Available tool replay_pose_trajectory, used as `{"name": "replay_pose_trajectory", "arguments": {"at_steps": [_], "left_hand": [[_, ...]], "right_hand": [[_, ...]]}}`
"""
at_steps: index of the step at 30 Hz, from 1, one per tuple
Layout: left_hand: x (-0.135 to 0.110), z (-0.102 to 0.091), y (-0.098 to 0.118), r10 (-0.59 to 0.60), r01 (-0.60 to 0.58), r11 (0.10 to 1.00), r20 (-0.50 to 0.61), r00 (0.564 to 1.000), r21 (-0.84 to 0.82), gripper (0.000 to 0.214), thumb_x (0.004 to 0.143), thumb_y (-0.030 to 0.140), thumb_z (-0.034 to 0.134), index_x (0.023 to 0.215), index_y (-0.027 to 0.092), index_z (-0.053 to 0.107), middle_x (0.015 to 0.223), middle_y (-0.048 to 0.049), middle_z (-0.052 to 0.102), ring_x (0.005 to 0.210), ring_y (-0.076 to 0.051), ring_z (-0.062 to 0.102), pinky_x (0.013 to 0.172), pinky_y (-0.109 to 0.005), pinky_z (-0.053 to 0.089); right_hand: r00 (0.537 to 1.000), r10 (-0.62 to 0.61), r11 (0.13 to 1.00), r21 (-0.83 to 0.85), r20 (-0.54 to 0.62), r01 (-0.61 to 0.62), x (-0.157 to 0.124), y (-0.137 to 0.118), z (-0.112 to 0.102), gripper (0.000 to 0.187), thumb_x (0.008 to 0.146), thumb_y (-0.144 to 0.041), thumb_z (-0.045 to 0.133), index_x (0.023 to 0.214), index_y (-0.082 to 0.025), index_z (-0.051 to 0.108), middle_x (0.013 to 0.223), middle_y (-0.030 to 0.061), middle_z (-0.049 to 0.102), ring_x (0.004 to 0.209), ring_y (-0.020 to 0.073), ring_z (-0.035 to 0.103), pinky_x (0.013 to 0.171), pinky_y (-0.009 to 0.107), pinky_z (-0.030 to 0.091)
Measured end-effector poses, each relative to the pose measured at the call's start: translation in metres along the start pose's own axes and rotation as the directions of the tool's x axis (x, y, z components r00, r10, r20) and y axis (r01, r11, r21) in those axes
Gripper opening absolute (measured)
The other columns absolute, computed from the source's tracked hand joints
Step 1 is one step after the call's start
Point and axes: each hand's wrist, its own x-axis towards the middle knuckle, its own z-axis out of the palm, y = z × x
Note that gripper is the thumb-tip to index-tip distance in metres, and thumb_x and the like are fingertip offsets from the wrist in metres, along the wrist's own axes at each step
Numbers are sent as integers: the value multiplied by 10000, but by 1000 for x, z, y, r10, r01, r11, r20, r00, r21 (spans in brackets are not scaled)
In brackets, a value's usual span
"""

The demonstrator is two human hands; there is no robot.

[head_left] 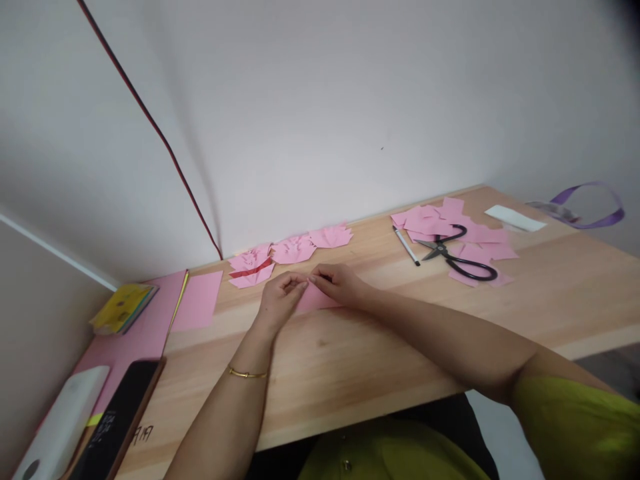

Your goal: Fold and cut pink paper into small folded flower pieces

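Observation:
Both hands meet over a small piece of pink paper (316,299) on the wooden table (350,360). My left hand (281,299) pinches the paper's upper left edge between thumb and fingers. From the right, my right hand (341,283) grips the same edge, its fingertips almost touching the left ones. The paper's lower part shows between the hands; its upper part is hidden by the fingers. Just beyond lie several cut and folded pink paper shapes (294,249) in a row along the wall, with a red strip (253,269) across the nearest at left.
At right, black-handled scissors (440,249) lie on pink paper scraps (487,235), beside a pen (406,246) and a white strip (515,218). At left are pink sheets (196,303), a yellow pencil (179,300), a yellow packet (123,308), a phone (120,420) and a white device (63,427).

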Motion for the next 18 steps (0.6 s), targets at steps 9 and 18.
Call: {"name": "replay_pose_trajectory", "arguments": {"at_steps": [9,18], "left_hand": [[-2,3,3,-74,73,996,-26,997,-52,149,742,308,649,778,164,659,778,-20,679,686,-127,596,661,-245,474],[0,2,-1,-67,66,997,-57,996,-33,205,731,358,683,788,161,677,765,-20,682,702,-132,601,676,-245,472]], "right_hand": [[999,-38,999,6,20,38,0,4,0,296,894,-359,433,718,-157,558,680,5,558,631,118,460,610,245,358],[999,-3,994,105,37,-1,-2,-2,-1,259,850,-384,521,801,-144,604,666,-3,542,619,109,451,582,232,352]]}}
